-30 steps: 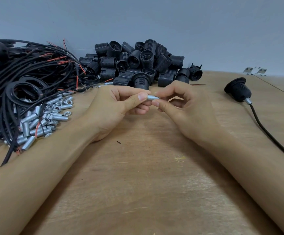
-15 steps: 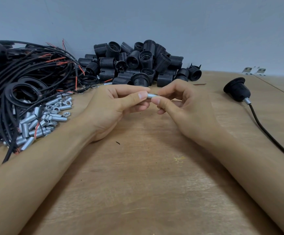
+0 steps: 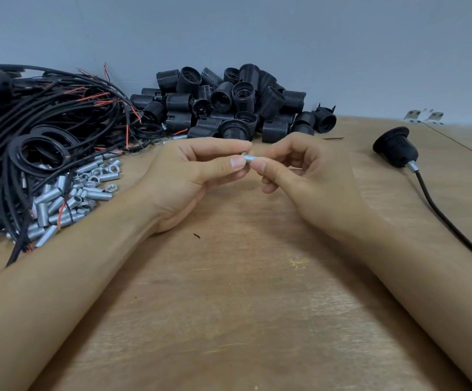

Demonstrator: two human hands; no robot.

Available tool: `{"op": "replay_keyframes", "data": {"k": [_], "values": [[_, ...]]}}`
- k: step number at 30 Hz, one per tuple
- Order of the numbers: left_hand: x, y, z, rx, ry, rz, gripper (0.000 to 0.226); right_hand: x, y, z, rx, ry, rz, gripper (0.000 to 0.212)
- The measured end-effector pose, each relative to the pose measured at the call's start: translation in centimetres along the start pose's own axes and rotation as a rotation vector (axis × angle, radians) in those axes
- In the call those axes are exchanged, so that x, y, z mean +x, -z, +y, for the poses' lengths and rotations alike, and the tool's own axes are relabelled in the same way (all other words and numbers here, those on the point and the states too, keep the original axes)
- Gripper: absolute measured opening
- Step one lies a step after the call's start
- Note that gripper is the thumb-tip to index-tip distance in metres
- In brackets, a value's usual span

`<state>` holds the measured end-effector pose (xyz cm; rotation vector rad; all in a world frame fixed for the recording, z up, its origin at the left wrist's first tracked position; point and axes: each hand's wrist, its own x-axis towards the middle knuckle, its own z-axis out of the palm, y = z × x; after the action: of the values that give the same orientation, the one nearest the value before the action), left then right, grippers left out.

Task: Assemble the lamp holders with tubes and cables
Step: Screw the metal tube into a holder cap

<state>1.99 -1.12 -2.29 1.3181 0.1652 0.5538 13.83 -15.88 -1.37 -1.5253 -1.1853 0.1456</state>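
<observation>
Your left hand (image 3: 189,176) and right hand (image 3: 299,176) still pinch the tube (image 3: 249,158); less shows now, nut probably threading on.

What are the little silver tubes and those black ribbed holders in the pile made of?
The silver tubes look like plated or bare metal: a bright grey sheen with highlights. The black ribbed holders seem moulded plastic, matte black with crisp threads, though bakelite can't be ruled out.

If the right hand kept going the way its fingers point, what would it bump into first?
Probably the left hand: the right hand points leftward, and both already pinch the same small metal tube, so their fingertips nearly meet.
</observation>
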Motion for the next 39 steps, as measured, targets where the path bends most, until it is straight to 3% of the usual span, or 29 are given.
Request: {"op": "replay_keyframes", "data": {"k": [5, 9, 14, 18, 22, 27, 31, 36, 39], "values": [[-0.3, -0.2, 0.4, 0.055, -0.03, -0.066, 0.03, 0.1, -0.2, 0.3, -0.014, -0.08, -0.031, 0.021], [-0.1, 0.2, 0.9, -0.064, -0.045, 0.035, 0.046, 0.4, -0.2, 0.6, 0.018, -0.118, 0.021, 0.019], [-0.3, -0.4, 0.8, 0.152, -0.007, -0.017, 0.058, 0.6, 0.0, 0.8, 0.028, -0.17, 0.024, 0.019], [-0.3, -0.1, 1.3, 0.093, -0.069, 0.032, 0.05, 0.7, 0.1, 0.9, 0.02, -0.176, 0.038, 0.021], [-0.4, -0.4, 1.1, 0.142, -0.001, -0.023, 0.064, 0.6, 0.0, 0.9, 0.033, -0.173, 0.016, 0.02], [-0.3, 0.1, 1.4, 0.041, -0.065, 0.054, 0.053, 0.6, 0.0, 0.9, 0.038, -0.167, 0.021, 0.023], [-0.5, -0.4, 1.1, 0.116, -0.005, -0.027, 0.06, 0.6, -0.1, 0.8, 0.027, -0.16, -0.003, 0.022], [-0.3, 0.1, 1.5, 0.033, -0.053, 0.067, 0.049, 0.6, 0.0, 0.9, 0.013, -0.156, 0.002, 0.023], [-0.4, -0.4, 1.1, 0.121, 0.023, -0.031, 0.061, 0.6, -0.1, 0.8, 0.009, -0.155, 0.002, 0.022]]}}
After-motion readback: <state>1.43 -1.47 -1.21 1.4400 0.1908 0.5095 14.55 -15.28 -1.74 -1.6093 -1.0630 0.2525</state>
